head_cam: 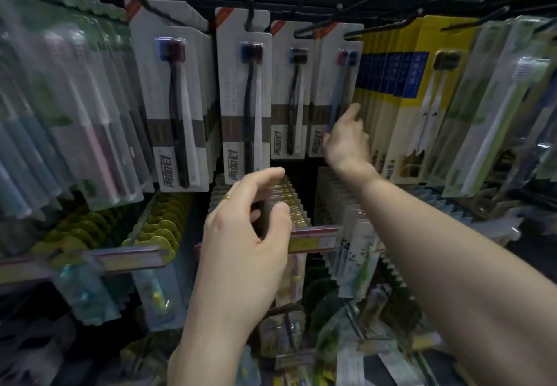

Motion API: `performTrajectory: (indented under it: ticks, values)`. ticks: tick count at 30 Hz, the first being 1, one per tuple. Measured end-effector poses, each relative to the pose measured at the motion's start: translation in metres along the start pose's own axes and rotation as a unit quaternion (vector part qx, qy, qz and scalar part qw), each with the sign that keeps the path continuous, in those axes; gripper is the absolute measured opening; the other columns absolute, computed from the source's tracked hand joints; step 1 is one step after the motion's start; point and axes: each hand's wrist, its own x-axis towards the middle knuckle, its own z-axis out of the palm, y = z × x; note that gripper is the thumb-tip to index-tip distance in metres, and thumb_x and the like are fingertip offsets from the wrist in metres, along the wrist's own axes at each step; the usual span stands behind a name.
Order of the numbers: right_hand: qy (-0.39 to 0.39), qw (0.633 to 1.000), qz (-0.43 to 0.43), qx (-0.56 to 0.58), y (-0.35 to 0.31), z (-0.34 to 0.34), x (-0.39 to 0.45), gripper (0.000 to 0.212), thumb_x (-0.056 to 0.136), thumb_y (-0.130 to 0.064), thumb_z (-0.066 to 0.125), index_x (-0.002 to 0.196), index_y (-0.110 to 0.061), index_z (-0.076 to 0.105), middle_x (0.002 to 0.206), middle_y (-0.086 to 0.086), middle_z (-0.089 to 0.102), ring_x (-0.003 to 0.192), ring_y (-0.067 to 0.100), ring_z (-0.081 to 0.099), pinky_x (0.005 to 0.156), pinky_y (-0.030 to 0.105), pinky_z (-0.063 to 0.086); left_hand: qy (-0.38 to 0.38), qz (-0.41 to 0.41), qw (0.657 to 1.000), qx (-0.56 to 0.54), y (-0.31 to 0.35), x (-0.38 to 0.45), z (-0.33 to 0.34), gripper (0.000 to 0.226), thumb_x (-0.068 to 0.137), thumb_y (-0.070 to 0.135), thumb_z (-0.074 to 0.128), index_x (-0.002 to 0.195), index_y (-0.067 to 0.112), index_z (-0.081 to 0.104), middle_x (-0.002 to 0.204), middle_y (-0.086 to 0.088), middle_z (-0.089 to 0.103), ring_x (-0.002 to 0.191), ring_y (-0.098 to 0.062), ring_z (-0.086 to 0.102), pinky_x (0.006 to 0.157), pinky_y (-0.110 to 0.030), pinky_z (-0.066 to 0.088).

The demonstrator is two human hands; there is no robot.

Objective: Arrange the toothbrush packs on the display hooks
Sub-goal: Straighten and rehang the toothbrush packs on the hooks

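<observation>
Backdrop: dim shop rack, black hooks [313,28] overhead, packs everywhere.
Right hand: mine [346,137] is up at the fourth white toothbrush pack [336,90], fingers on its lower right edge; can't honestly tell if I'm pinching or just touching.
Left hand: hovering [244,235] over the gold-topped row [289,201] below, fingers loosely curled, holding nothing.
How I'd do it: steady the pack low, keep it square, slide it flat back along the hook so the fronts line up.
Count: four white-card stacks in front, one yellow stack [401,84] beside them, two hands.
</observation>
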Motion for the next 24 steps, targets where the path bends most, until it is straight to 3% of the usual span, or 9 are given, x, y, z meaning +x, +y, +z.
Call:
performTrajectory:
  ticks: [9, 14, 17, 19, 21, 24]
  values:
    - [0.005, 1.0, 0.022, 0.018, -0.004, 0.001, -0.001, 0.075, 0.097, -0.017, 0.064, 0.153, -0.005, 0.015, 0.144, 0.025, 0.044, 0.125, 0.046, 0.054, 0.094, 0.05, 0.049, 0.01, 0.005, 1.0, 0.009, -0.01, 0.003, -0.016, 0.033, 0.098, 0.028, 0.057, 0.125, 0.045, 0.06, 0.119, 0.033, 0.061, 0.116, 0.017, 0.052, 0.094, -0.007, 0.04]
    - [0.025, 0.999, -0.014, 0.042, -0.012, -0.028, -0.04, 0.058, 0.093, -0.029, 0.068, 0.136, -0.008, 0.035, 0.138, 0.018, 0.044, 0.118, 0.042, 0.056, 0.091, 0.049, 0.049, 0.015, -0.002, 1.0, 0.005, -0.01, 0.0, -0.026, 0.034, 0.099, 0.027, 0.056, 0.127, 0.045, 0.059, 0.121, 0.033, 0.06, 0.118, 0.017, 0.05, 0.098, -0.011, 0.042]
    - [0.068, 0.994, -0.061, 0.065, -0.025, -0.047, -0.073, 0.038, 0.092, -0.031, 0.065, 0.122, -0.017, 0.048, 0.123, 0.007, 0.05, 0.106, 0.028, 0.058, 0.087, 0.045, 0.052, 0.028, -0.012, 1.0, 0.002, -0.012, -0.001, -0.034, 0.033, 0.098, 0.029, 0.056, 0.125, 0.048, 0.059, 0.122, 0.033, 0.059, 0.12, 0.014, 0.05, 0.1, -0.015, 0.042]
    - [0.022, 0.984, -0.08, 0.155, -0.038, -0.054, -0.095, 0.025, 0.093, -0.03, 0.064, 0.113, -0.021, 0.054, 0.111, -0.001, 0.056, 0.096, 0.016, 0.058, 0.086, 0.039, 0.053, 0.038, -0.019, 0.999, 0.008, -0.015, -0.001, -0.039, 0.032, 0.099, 0.03, 0.056, 0.125, 0.048, 0.058, 0.123, 0.032, 0.059, 0.12, 0.012, 0.051, 0.101, -0.017, 0.042]
    - [-0.066, 0.967, -0.06, 0.237, -0.052, -0.051, -0.111, 0.027, 0.092, -0.032, 0.067, 0.115, -0.026, 0.054, 0.109, -0.006, 0.06, 0.099, 0.01, 0.06, 0.09, 0.035, 0.054, 0.047, -0.025, 0.998, 0.018, -0.019, -0.002, -0.044, 0.033, 0.099, 0.029, 0.057, 0.126, 0.047, 0.057, 0.125, 0.031, 0.058, 0.12, 0.01, 0.051, 0.102, -0.019, 0.044]
    - [-0.139, 0.959, -0.055, 0.24, -0.069, -0.039, -0.12, 0.061, 0.089, -0.038, 0.071, 0.142, -0.028, 0.042, 0.136, -0.001, 0.054, 0.123, 0.017, 0.054, 0.105, 0.04, 0.048, 0.066, -0.036, 0.997, 0.033, -0.027, -0.002, -0.051, 0.033, 0.099, 0.029, 0.057, 0.126, 0.046, 0.057, 0.126, 0.028, 0.058, 0.121, 0.005, 0.053, 0.105, -0.027, 0.046]
